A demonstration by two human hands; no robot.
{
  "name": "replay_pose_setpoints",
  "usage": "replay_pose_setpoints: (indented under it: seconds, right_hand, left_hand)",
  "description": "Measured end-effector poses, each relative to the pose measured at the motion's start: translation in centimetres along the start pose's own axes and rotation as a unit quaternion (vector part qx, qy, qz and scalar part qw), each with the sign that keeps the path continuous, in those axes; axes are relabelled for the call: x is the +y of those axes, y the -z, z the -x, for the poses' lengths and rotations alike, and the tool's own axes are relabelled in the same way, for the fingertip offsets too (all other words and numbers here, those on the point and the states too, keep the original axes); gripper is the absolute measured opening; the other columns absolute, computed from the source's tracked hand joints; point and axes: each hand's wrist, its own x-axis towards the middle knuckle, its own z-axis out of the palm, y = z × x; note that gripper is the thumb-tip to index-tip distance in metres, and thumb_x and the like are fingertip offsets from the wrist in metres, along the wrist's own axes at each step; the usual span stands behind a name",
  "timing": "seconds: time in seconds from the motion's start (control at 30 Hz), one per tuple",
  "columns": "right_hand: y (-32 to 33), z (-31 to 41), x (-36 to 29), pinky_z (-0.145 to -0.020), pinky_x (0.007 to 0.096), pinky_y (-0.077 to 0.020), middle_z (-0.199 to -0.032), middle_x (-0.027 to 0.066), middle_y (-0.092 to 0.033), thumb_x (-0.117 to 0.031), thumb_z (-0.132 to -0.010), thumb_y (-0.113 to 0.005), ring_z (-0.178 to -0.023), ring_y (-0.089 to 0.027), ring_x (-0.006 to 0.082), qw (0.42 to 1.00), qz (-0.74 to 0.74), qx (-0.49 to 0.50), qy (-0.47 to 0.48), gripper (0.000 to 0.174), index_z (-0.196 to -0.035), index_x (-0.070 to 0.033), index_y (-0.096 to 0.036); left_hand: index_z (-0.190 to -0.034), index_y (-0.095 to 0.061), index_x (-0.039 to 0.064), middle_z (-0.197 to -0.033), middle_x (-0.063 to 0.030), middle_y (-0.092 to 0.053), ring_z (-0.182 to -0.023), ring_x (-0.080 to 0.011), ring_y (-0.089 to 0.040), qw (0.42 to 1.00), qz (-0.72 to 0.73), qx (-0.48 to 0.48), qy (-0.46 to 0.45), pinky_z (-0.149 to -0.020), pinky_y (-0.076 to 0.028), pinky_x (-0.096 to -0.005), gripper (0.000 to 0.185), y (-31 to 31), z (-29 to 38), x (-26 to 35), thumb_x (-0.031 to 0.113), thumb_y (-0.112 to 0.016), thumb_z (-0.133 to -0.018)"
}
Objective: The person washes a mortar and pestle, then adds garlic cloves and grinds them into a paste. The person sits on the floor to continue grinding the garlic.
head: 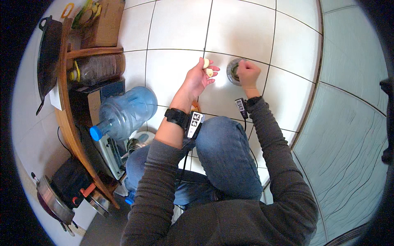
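My left hand is turned palm up, with two pale pieces that look like peeled garlic cloves, an upper clove by the thumb and a lower clove on the fingers. To its right, a small round bowl or mortar stands on the tiled floor with dark green bits inside. My right hand is curled like a fist over the bowl's right side and hides part of it. Whether its fingers grip anything, such as a pestle, is hidden.
A blue water jug lies left of my forearm, beside wooden shelving. The shelving holds a large plastic bottle and a cardboard box. Something orange shows behind my left wrist. A tiled wall rises on the right.
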Motion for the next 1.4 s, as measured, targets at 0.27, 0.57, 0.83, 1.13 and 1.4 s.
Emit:
replay_pose_setpoints:
  seconds: [0.27, 0.57, 0.83, 1.13, 1.4]
  right_hand:
    - [1.6, 1.2, -0.5, -0.041, 0.0226, -0.0364, -0.049, 0.0019, -0.049, -0.005, -0.083, -0.054, -0.044, -0.046, 0.0083, 1.0, -0.012, -0.01, -0.004, 0.031, -0.052, -0.001, -0.051]
    - [5.0, 1.4, -10.1, -0.05, 0.0282, -0.044, -0.047, 0.0067, -0.048, 0.001, -0.085, -0.047, -0.044, -0.048, 0.0138, 0.99, -0.137, 0.03, 0.035, 0.037, -0.049, -0.004, -0.041]
    - [5.8, 0.7, -7.2, -0.047, 0.0266, -0.0412, -0.047, 0.0061, -0.049, 0.0, -0.083, -0.05, -0.044, -0.047, 0.0126, 0.982, -0.181, 0.007, 0.049, 0.033, -0.051, -0.002, -0.045]
    - [2.3, 0.5, -4.4, -0.043, 0.022, -0.0354, -0.049, 0.0007, -0.046, -0.003, -0.08, -0.056, -0.046, -0.043, 0.0069, 0.992, -0.124, -0.018, 0.023, 0.028, -0.053, -0.001, -0.047]
    - [0.2, 0.9, -1.7, -0.043, 0.0218, -0.0356, -0.049, 0.0043, -0.05, -0.001, -0.083, -0.053, -0.047, -0.046, 0.0082, 0.992, -0.083, -0.08, 0.047, 0.032, -0.052, -0.002, -0.047]
  left_hand:
    - [-0.095, -0.047, 0.006, -0.095, -0.0129, -0.061, -0.076, -0.0139, -0.058, 0.994, -0.093, 0.047, 0.018, -0.067, -0.047, -0.0235, 0.044, -1.9, -1.0, -1.0, 0.04, -0.02, -0.098]
    - [-0.103, -0.047, 0.006, -0.119, -0.0087, -0.054, -0.105, -0.0164, -0.052, 0.983, -0.169, 0.011, 0.071, -0.09, -0.039, -0.0327, 0.042, -5.3, -1.7, 0.1, 0.039, -0.021, -0.098]
    - [-0.103, -0.049, 0.006, -0.101, -0.0085, -0.064, -0.092, -0.0153, -0.058, 0.891, -0.44, 0.004, -0.112, -0.081, -0.042, -0.0294, 0.037, -6.1, 6.8, 7.2, 0.036, -0.028, -0.098]
    - [-0.099, -0.052, 0.004, -0.092, -0.0108, -0.063, -0.083, -0.0148, -0.056, 0.903, -0.276, 0.224, -0.239, -0.075, -0.04, -0.0272, 0.035, -4.6, 21.8, 10.5, 0.034, -0.033, -0.097]
    - [-0.094, -0.052, 0.002, -0.084, -0.0113, -0.063, -0.077, -0.0146, -0.058, 0.887, -0.218, 0.272, -0.303, -0.073, -0.041, -0.0258, 0.038, -2.4, 23.0, 10.4, 0.032, -0.029, -0.098]
